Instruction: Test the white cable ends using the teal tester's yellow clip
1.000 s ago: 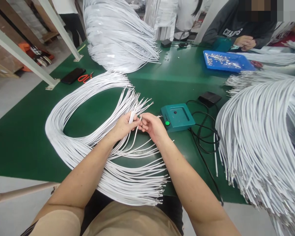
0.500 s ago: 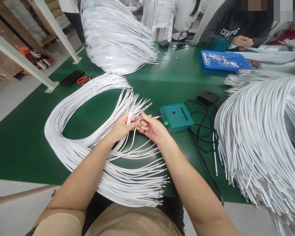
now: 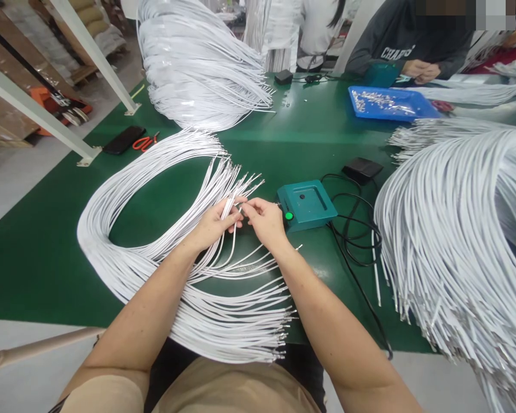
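Several white cables (image 3: 223,226) are gripped in my left hand (image 3: 217,223), their metal-tipped ends rising past the thumb. My right hand (image 3: 264,218) pinches at the end of one cable, right beside the left fingertips; the tip itself is too small to make out. Around both hands spreads a looped bundle of white cables (image 3: 95,229), its loose ends fanning out below my wrists. Just right of my right hand stands a teal box (image 3: 312,202) with a lit green button (image 3: 289,216).
Black cords (image 3: 352,241) and a black pedal (image 3: 362,170) lie right of the box. Large cable bundles stand at the back (image 3: 198,63) and right (image 3: 447,229). Farther off are a blue tray (image 3: 391,104) of small parts, orange-handled snips (image 3: 144,142), a dark phone (image 3: 124,139) and a co-worker's hands (image 3: 421,71).
My right hand has turned from palm-up to knuckles-up, its fingertips now pinching at the cable end. My left hand keeps its hold on the cables.
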